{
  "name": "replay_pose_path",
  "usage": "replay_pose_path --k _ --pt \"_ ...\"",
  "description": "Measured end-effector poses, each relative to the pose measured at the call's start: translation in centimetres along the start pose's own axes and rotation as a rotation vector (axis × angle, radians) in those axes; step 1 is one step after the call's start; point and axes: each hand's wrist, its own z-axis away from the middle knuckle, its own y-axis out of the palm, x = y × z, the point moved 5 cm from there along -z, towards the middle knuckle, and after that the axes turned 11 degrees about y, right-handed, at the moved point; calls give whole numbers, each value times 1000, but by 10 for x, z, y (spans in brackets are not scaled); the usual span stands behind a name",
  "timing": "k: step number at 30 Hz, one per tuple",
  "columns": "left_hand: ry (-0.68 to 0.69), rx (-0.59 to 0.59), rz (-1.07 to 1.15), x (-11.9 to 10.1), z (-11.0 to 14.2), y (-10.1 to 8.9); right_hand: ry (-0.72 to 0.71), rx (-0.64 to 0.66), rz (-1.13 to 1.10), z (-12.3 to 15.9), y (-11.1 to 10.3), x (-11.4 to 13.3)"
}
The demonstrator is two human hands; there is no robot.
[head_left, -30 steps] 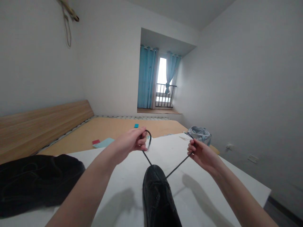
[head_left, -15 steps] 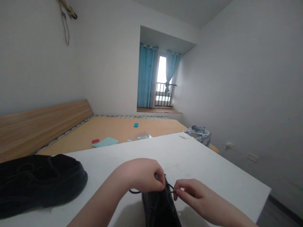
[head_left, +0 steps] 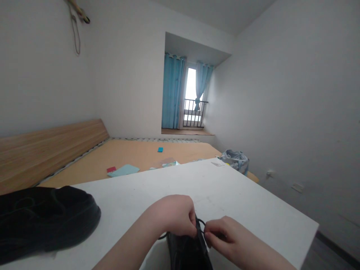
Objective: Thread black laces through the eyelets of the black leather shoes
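A black leather lace-up shoe (head_left: pixel 187 253) stands at the bottom middle of the view on a white tabletop (head_left: pixel 180 183), its toe cut off by the frame. My left hand (head_left: pixel 176 215) and my right hand (head_left: pixel 222 234) meet just above the shoe's top, both pinching its black shoelace (head_left: pixel 200 225). A small lace loop (head_left: pixel 162 237) shows past my left wrist. The knot area is mostly hidden by my fingers. A second black shoe (head_left: pixel 47 217) lies on its side at the table's left, away from both hands.
Beyond the table's far edge is a bare wooden bed base (head_left: pixel 135 153) with scattered blue and red paper pieces. A wooden headboard (head_left: pixel 50 150) runs along the left wall. A plastic-lined bin (head_left: pixel 236 160) stands at the right.
My hands have come down from high and wide apart, with the laces stretched between them, to close together at the shoe's top. The laces are now worked at the shoe's top, partly hidden.
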Motion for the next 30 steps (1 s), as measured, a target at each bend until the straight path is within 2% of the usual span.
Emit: replay_pose_path --k 7,17,30 --pt "-8 -9 45 1 -1 -1 -67 -7 83 2 -5 7" --pt "-42 -17 73 4 -1 -2 -73 0 199 0 -11 14" --pt "24 19 55 6 -6 2 -79 -20 153 0 -10 12"
